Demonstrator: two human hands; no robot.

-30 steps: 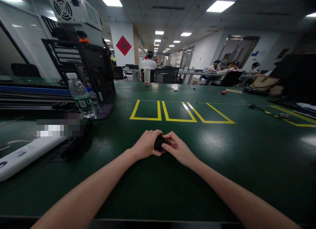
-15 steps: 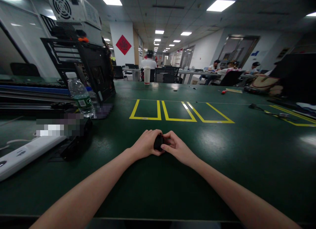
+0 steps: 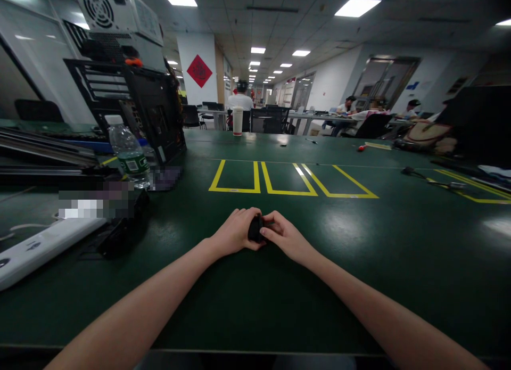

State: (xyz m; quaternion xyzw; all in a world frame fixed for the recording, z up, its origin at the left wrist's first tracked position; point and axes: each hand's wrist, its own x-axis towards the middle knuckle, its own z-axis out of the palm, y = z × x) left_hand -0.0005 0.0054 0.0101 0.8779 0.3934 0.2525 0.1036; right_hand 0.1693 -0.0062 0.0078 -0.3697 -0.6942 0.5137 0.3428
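Observation:
Between my hands, just above or on the green tabletop [image 3: 255, 306], is a small dark block-like object [image 3: 255, 229]; its exact kind does not show. My left hand [image 3: 237, 231] wraps around it from the left, thumb along the top and fingers below. From the right, my right hand [image 3: 286, 234] pinches at its side, with the thumb and bent fingers against it. The fingers cover much of the object. Beyond the hands, yellow tape outlines [image 3: 235, 190] mark several areas on the tabletop.
A water bottle [image 3: 131, 157] and an open black computer case [image 3: 154, 114] stand at the left, near a white power strip [image 3: 43, 247]. A white cup [image 3: 237, 121] is at the far edge. A dark cable [image 3: 433, 179] lies at the right. People sit at tables farther back.
Both hands keep nearly the same place around the dark object. The right thumb has shifted slightly up along its side. The camera view has moved a little.

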